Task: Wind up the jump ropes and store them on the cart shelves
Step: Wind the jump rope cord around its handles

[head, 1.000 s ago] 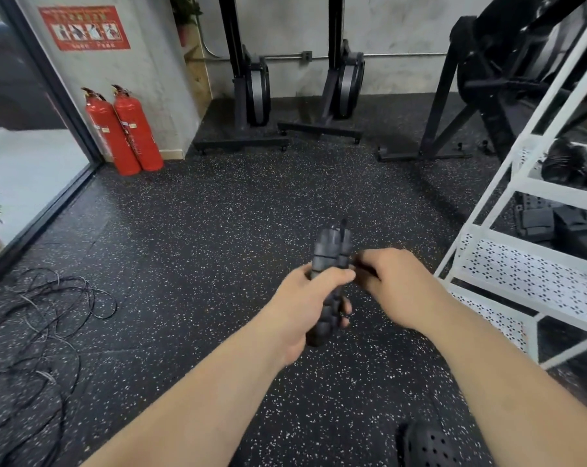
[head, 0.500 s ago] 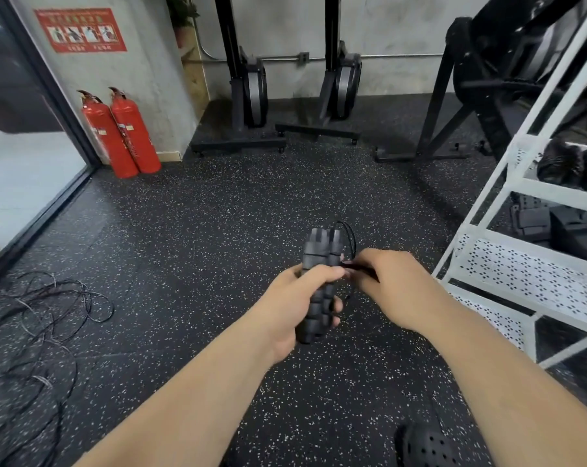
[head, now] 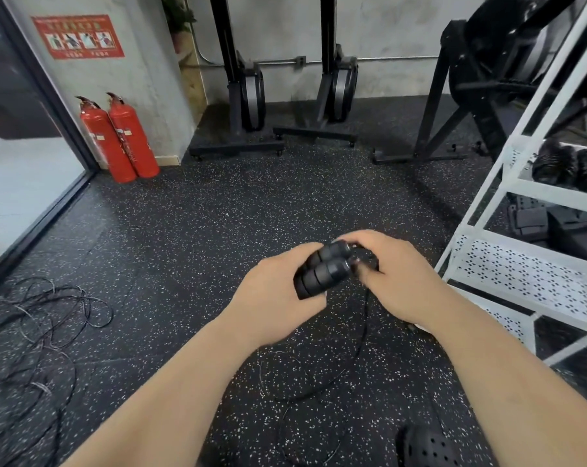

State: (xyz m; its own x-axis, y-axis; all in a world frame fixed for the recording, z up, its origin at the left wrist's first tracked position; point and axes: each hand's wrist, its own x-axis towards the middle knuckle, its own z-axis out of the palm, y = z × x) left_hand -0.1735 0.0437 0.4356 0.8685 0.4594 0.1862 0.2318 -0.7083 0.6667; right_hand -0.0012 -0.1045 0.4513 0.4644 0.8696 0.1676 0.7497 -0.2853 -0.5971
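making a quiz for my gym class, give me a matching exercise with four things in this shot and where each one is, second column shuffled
Things
1. rope handles
2. rope cord
3. fire extinguishers
4. tangled ropes

Places
A. on the floor at the left edge
B. standing against the far wall
C. hanging down from the right hand
D. gripped in the left hand

Pairs: 1-D, 2-C, 3-B, 4-A

Left hand (head: 275, 294) curled in grip, right hand (head: 400, 278) pinching, forearms converging
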